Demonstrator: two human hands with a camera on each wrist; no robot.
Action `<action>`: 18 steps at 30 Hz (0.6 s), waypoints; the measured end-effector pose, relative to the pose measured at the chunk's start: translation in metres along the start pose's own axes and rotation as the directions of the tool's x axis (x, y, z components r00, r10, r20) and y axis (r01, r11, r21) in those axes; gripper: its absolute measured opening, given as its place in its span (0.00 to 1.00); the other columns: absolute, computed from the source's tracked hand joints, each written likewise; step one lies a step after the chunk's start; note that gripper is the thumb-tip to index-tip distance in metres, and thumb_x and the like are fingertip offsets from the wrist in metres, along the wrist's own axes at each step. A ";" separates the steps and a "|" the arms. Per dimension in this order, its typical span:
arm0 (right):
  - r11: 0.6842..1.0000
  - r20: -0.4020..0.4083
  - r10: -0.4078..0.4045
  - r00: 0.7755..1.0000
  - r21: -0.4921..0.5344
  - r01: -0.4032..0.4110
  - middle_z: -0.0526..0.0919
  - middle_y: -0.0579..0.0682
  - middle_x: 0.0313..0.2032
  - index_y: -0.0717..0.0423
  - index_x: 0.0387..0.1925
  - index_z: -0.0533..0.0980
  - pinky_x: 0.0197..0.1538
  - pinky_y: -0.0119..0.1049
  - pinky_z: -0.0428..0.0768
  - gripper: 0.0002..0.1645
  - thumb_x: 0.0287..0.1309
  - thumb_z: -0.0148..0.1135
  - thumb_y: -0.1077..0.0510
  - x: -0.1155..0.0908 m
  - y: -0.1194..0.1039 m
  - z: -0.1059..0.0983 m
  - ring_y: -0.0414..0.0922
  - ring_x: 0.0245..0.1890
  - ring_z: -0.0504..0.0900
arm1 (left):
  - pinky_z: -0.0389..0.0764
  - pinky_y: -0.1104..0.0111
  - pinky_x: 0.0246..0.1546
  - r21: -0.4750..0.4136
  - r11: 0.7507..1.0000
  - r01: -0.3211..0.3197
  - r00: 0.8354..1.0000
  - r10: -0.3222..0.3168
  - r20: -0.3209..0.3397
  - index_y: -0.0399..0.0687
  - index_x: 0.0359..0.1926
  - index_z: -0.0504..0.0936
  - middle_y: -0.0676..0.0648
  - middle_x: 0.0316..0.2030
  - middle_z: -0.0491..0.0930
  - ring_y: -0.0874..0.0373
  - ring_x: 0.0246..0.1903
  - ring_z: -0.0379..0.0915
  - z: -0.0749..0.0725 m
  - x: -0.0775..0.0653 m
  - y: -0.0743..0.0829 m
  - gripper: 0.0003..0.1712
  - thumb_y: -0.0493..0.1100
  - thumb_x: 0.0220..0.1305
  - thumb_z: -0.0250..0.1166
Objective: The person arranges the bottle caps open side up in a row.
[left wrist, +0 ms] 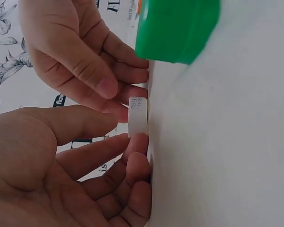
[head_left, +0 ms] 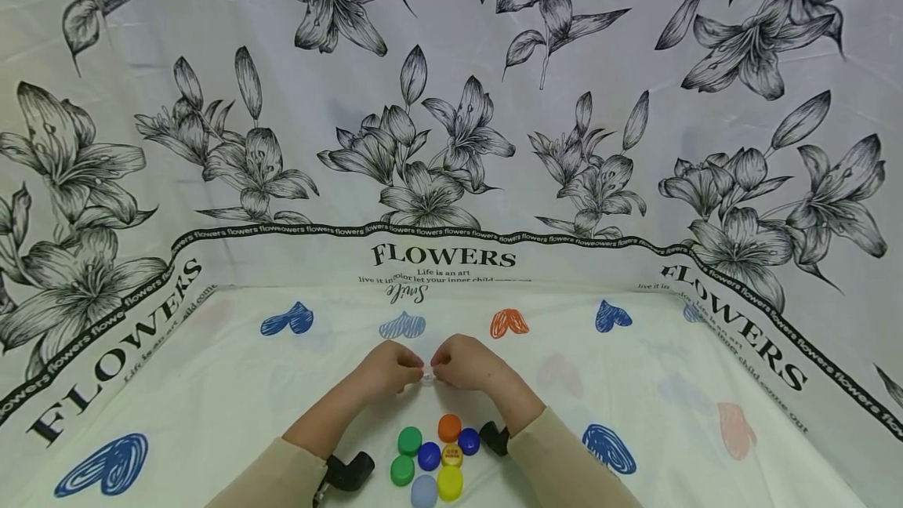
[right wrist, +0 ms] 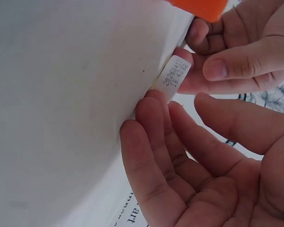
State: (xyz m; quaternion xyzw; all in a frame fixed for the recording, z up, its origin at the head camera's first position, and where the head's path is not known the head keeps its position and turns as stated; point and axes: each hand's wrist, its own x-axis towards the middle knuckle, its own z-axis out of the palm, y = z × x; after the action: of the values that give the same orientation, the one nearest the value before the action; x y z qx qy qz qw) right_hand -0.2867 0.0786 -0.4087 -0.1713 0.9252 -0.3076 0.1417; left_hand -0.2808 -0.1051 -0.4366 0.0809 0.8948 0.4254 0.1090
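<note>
A small white bottle cap (head_left: 427,378) with a printed date rests on the white cloth between my two hands. In the left wrist view the fingertips of my left hand (head_left: 390,368) touch one end of this cap (left wrist: 137,117), its thumb lying just short of it. From the other side the fingertips of my right hand (head_left: 467,364) touch the cap (right wrist: 174,78). Its thumb stands apart in the right wrist view. Nearer to me lies a cluster of coloured caps, among them an orange cap (head_left: 449,427) and a green cap (head_left: 409,441).
The cluster also includes a blue cap (head_left: 429,456), a yellow cap (head_left: 450,483) and a pale blue cap (head_left: 424,491). Black wrist cameras (head_left: 350,471) hang beside both forearms. A flower-printed curtain (head_left: 451,139) encloses the back and sides of the heart-patterned cloth (head_left: 282,406).
</note>
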 end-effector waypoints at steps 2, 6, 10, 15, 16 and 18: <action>1.000 0.007 0.000 1.000 0.002 0.000 0.84 0.47 0.35 0.59 0.43 0.86 0.42 0.41 0.81 0.08 0.62 0.69 0.62 0.000 -0.001 -0.001 0.45 0.34 0.78 | 0.78 0.65 0.30 -0.001 1.000 0.003 1.000 -0.003 0.008 0.38 0.45 0.88 0.49 0.32 0.83 0.55 0.27 0.74 -0.001 0.000 0.000 0.10 0.38 0.65 0.70; 1.000 0.015 -0.002 1.000 -0.009 0.002 0.84 0.47 0.35 0.59 0.44 0.86 0.44 0.42 0.81 0.10 0.61 0.70 0.63 -0.001 -0.001 -0.002 0.45 0.34 0.78 | 0.78 0.66 0.31 -0.003 1.000 0.002 1.000 -0.002 0.018 0.37 0.45 0.88 0.49 0.33 0.84 0.54 0.27 0.75 -0.002 0.000 0.000 0.10 0.37 0.64 0.70; 1.000 0.041 -0.009 0.999 -0.013 0.009 0.84 0.46 0.36 0.58 0.46 0.86 0.46 0.42 0.82 0.11 0.62 0.70 0.62 -0.003 -0.001 -0.005 0.44 0.35 0.79 | 0.79 0.66 0.31 0.006 1.000 0.025 0.999 -0.026 0.026 0.38 0.46 0.88 0.49 0.34 0.84 0.54 0.28 0.75 -0.005 -0.001 0.001 0.11 0.39 0.65 0.70; 1.000 0.074 -0.012 0.997 -0.017 0.013 0.85 0.46 0.38 0.58 0.49 0.85 0.47 0.44 0.82 0.14 0.64 0.69 0.58 -0.006 -0.001 -0.010 0.44 0.36 0.80 | 0.81 0.64 0.33 0.023 0.999 0.033 0.999 -0.034 0.030 0.39 0.48 0.87 0.49 0.35 0.84 0.53 0.29 0.76 -0.010 -0.003 0.004 0.13 0.41 0.66 0.70; 1.000 0.080 -0.009 0.997 -0.022 0.011 0.85 0.46 0.38 0.58 0.50 0.85 0.47 0.44 0.82 0.14 0.64 0.70 0.57 -0.006 -0.001 -0.012 0.44 0.36 0.81 | 0.81 0.64 0.33 0.023 0.999 0.026 0.999 -0.027 0.029 0.39 0.48 0.87 0.49 0.35 0.84 0.53 0.29 0.76 -0.012 -0.004 0.005 0.12 0.40 0.66 0.70; 0.999 0.087 -0.015 0.996 -0.042 0.018 0.85 0.45 0.38 0.58 0.50 0.85 0.46 0.43 0.82 0.16 0.63 0.70 0.56 -0.007 -0.001 -0.015 0.43 0.36 0.81 | 0.81 0.64 0.33 0.018 1.000 -0.001 1.000 0.000 0.023 0.39 0.47 0.87 0.49 0.34 0.83 0.53 0.29 0.76 -0.014 -0.004 0.006 0.11 0.39 0.66 0.70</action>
State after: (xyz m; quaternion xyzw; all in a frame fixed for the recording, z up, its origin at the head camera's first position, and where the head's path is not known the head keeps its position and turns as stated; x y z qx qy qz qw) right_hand -0.2854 0.0883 -0.3955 -0.1951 0.9232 -0.2811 0.1752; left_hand -0.2802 -0.1124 -0.4226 0.0869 0.8971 0.4166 0.1186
